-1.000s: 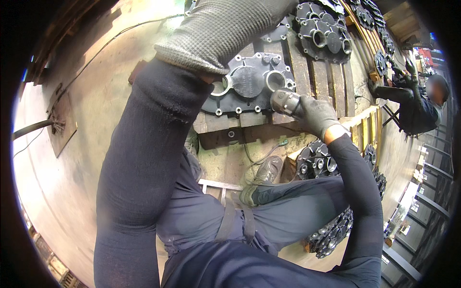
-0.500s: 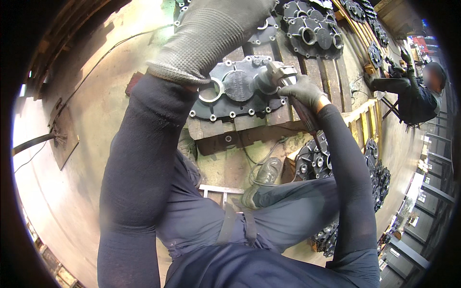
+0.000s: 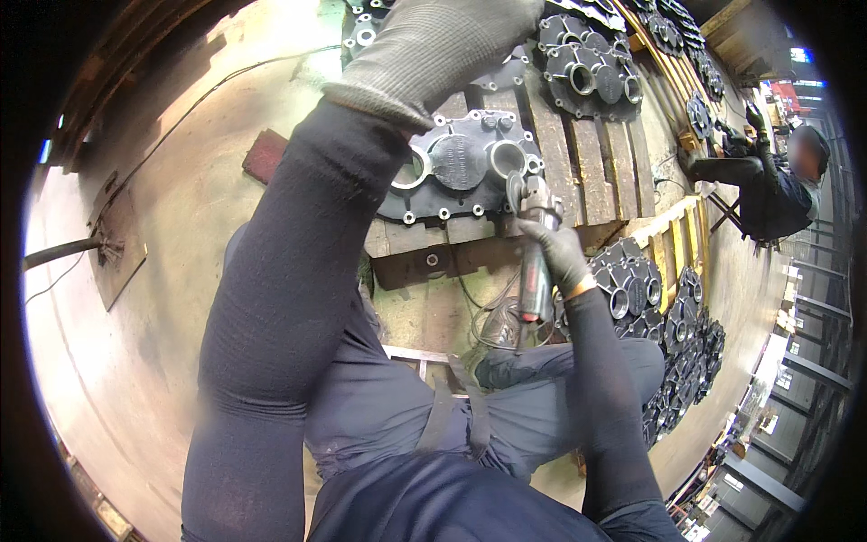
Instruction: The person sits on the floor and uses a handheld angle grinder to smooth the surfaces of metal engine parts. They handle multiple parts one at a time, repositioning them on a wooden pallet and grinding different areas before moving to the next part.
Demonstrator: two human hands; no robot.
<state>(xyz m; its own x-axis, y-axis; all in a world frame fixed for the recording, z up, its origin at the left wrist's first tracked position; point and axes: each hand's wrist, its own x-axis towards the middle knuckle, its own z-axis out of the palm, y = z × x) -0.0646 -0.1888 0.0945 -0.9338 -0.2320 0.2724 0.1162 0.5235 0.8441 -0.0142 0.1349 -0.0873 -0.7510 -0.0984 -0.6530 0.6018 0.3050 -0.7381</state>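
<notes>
My right hand (image 3: 562,256) wears a grey glove and is closed around the body of an angle grinder (image 3: 538,287). The grinder's disc (image 3: 516,191) is at the near right edge of a dark metal cover casting (image 3: 458,163), just below its right-hand ring; whether it touches cannot be told. This casting lies flat on a wooden pallet (image 3: 601,172) and has round openings and bolt holes along its rim. My left hand (image 3: 452,56), in a grey knit glove, reaches over the casting's far left side. Its fingers run out at the top edge, so their grip is hidden.
More castings (image 3: 591,72) lie on the far part of the pallet, and others are stacked (image 3: 682,343) at my right. A cable (image 3: 465,294) runs near my shoe (image 3: 501,325). A seated co-worker (image 3: 781,185) is at the far right. A reddish block (image 3: 265,155) lies left of the pallet.
My right hand has drawn the grinder nearer and turned it more upright, off the casting's right ring, which now shows. My left arm has shifted slightly right.
</notes>
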